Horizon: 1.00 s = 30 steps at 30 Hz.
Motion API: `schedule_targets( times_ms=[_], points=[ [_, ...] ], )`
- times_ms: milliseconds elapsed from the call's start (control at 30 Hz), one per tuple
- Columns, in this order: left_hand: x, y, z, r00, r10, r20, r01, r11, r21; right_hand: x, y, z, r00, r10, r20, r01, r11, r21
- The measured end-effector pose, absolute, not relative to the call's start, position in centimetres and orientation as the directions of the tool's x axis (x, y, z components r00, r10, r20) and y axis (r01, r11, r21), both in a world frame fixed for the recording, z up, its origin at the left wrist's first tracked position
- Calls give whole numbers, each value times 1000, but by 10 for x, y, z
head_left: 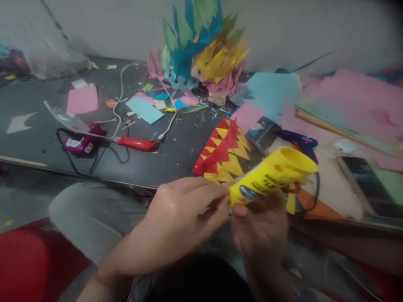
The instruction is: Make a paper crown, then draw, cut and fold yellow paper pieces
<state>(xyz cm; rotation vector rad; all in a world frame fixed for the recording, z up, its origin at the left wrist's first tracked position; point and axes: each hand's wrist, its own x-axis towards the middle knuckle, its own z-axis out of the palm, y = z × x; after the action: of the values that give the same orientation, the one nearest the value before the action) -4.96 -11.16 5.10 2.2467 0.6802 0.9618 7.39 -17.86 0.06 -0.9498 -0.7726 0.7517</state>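
Observation:
A yellow glue stick (260,180) with a dark blue oval on its label is tilted up to the right, its wide end facing away from me. My right hand (264,226) is wrapped round it from below, the thumb near the lower end. At that lower end the fingers of my left hand (182,209) are closed and pinch the base; their tips are partly hidden. Just behind the glue stick lies a folded red and yellow paper piece (222,151) with rows of pointed triangles.
A red-handled knife (137,143) and a purple power socket (83,140) with cords lie on the dark table (170,157). A spiky paper model (201,54) stands at the back. At right are coloured sheets (355,105), a blue glue gun (297,140) and a phone (371,184).

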Motion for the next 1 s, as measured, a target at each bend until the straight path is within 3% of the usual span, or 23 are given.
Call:
schedule_targets(
  times_ms=[333, 633, 900, 1000],
  points=[
    [-45, -111, 47, 597, 642, 481, 332, -743, 581, 73, -178, 0, 551, 813, 187, -178, 334, -926],
    [-46, -108, 51, 632, 626, 457, 333, -751, 569, 73, -179, -1, 490, 853, 180, -189, 306, -933],
    [-45, -107, 50, 589, 658, 469, 338, -728, 597, 72, -179, -1, 520, 837, 171, -173, 299, -938],
    [-47, -107, 51, 570, 678, 463, 288, -694, 660, 73, -179, 0, 494, 857, 148, -206, 281, -937]
  ],
)
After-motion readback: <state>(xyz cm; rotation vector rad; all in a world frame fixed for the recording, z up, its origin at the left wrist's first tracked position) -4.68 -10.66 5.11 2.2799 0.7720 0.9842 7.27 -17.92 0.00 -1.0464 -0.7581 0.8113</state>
